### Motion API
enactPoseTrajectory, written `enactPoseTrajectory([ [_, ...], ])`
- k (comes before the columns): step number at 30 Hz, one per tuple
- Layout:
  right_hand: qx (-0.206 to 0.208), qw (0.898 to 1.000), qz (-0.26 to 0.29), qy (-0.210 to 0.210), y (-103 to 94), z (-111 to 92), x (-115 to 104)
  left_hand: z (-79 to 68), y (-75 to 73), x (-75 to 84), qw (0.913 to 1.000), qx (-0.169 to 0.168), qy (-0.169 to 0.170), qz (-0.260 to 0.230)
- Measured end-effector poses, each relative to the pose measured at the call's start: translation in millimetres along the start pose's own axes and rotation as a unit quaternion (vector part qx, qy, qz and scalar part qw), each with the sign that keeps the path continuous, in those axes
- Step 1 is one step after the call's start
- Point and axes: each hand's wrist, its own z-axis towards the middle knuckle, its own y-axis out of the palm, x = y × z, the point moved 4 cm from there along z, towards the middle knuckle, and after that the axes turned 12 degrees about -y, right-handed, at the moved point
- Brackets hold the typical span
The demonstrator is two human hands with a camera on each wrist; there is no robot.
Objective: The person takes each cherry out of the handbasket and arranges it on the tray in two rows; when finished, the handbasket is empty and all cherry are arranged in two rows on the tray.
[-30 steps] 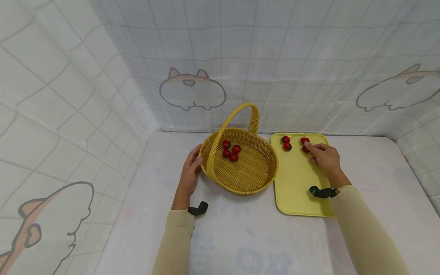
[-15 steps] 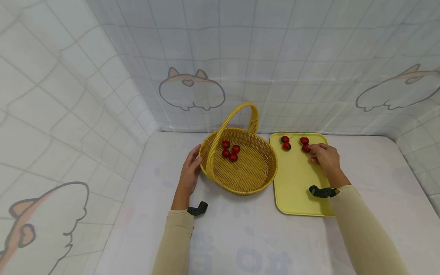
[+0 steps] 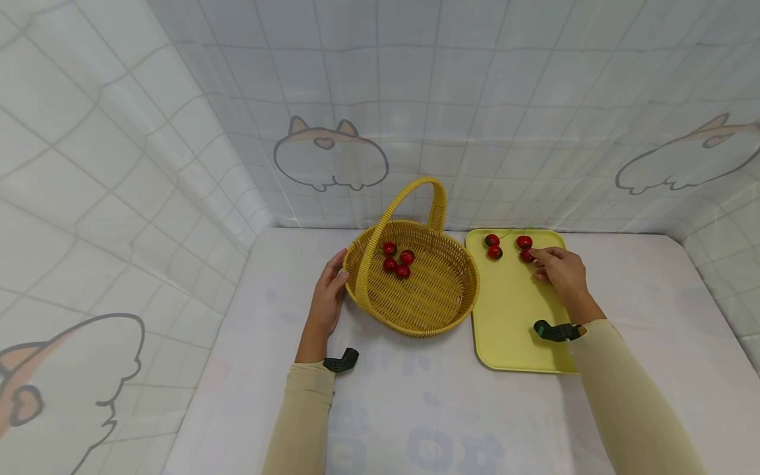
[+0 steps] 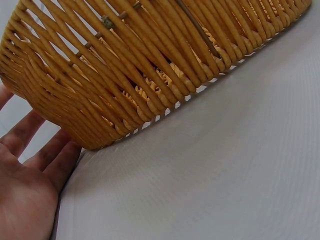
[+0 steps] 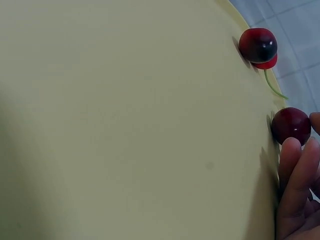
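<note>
Fingers of my left hand rest straight against the outer left side of a yellow wicker basket. In the left wrist view those fingers touch the woven wall low down. Several red cherries lie inside the basket toward its left. On the yellow tray, my right hand pinches a dark red cherry between thumb and fingertips, at the tray's surface. Another cherry with a green stem lies just beyond it. A pair of cherries sits at the tray's far left corner.
The basket's arched handle rises over its left part. Basket and tray stand side by side on a white-covered table. A tile-patterned curtain hangs behind the table's far edge.
The right fingertips have moved slightly off the far cherry and onto the nearer one, which shows more now. My left hand and the basket have stayed in place.
</note>
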Motion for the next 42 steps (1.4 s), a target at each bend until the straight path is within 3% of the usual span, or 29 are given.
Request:
enactPoseTrajectory([
  [20,-0.002,0.999,-0.032,-0.009,-0.1,1.1,2.5,-0.2,-0.2,0.4,1.0,0.005,-0.005,0.005],
  [32,0.024,1.0,-0.005,-0.008,-4.0,-5.3,1.4,0.0,0.7,-1.8,0.9999,0.01,-0.013,0.004],
  [36,0.029,0.999,-0.01,-0.027,-7.9,-8.6,-0.9,-0.4,1.7,-0.3,0.9999,0.006,-0.01,0.005],
  [42,0.012,0.992,-0.079,-0.093,-6.0,-13.4,-14.9,0.2,-0.6,-0.3,0.9999,0.007,-0.011,0.002],
])
